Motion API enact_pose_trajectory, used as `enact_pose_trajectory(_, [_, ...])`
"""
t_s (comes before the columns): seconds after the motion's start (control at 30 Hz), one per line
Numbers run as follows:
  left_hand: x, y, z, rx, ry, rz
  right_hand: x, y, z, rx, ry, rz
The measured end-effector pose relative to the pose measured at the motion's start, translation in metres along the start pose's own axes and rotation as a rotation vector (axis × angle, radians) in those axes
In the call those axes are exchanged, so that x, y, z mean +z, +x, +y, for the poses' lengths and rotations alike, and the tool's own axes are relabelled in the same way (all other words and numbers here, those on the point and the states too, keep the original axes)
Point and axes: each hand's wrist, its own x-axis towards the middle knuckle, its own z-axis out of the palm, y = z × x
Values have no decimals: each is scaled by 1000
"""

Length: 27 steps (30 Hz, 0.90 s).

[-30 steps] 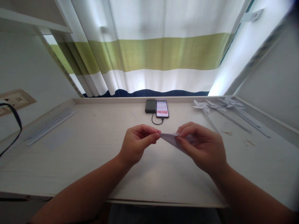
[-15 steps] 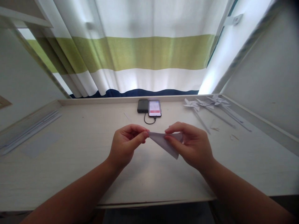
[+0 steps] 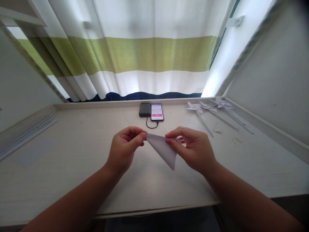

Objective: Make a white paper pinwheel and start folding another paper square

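Observation:
A white sheet of paper folded into a triangle (image 3: 162, 149) is held up above the desk between both hands. My left hand (image 3: 125, 146) pinches its left corner between thumb and forefinger. On the upper edge, toward the right, the thumb and forefinger of my right hand (image 3: 193, 146) pinch the same paper. One point of the triangle hangs down between the hands. Behind my right fingers shows a small bit of something red (image 3: 181, 140), mostly hidden.
Several paper pinwheels on sticks (image 3: 196, 108) lie at the back right, near small scraps (image 3: 218, 132). A black power bank (image 3: 145, 110) is cabled to a phone (image 3: 157, 112) at the back. Rolled paper sticks (image 3: 29, 133) and a flat paper sheet (image 3: 33, 153) lie at left.
The folded paper has turned so that more of its face shows and its lower point hangs further down. The red bit has come into view behind my right fingers. The whole view has shifted slightly.

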Motion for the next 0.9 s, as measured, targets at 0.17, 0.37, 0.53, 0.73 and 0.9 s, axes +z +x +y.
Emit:
enact_pose_trajectory(0.17, [0, 2, 3, -33, 76, -76, 0, 2, 1, -25, -13, 3])
enact_pose_trajectory(0.37, [2, -1, 9, 0, 410, -245, 0, 3, 1, -12, -14, -67])
enact_pose_trajectory(0.53, [0, 3, 9, -7, 517, -347, -1, 4, 3, 3, -43, -103])
enact_pose_trajectory(0.73, [-7, 8, 7, -102, 583, -471, -2, 6, 8, 35, -93, -156])
enact_pose_trajectory(0.9, [-9, 10, 7, -178, 642, -528, 0, 8, 13, 46, -101, -221])
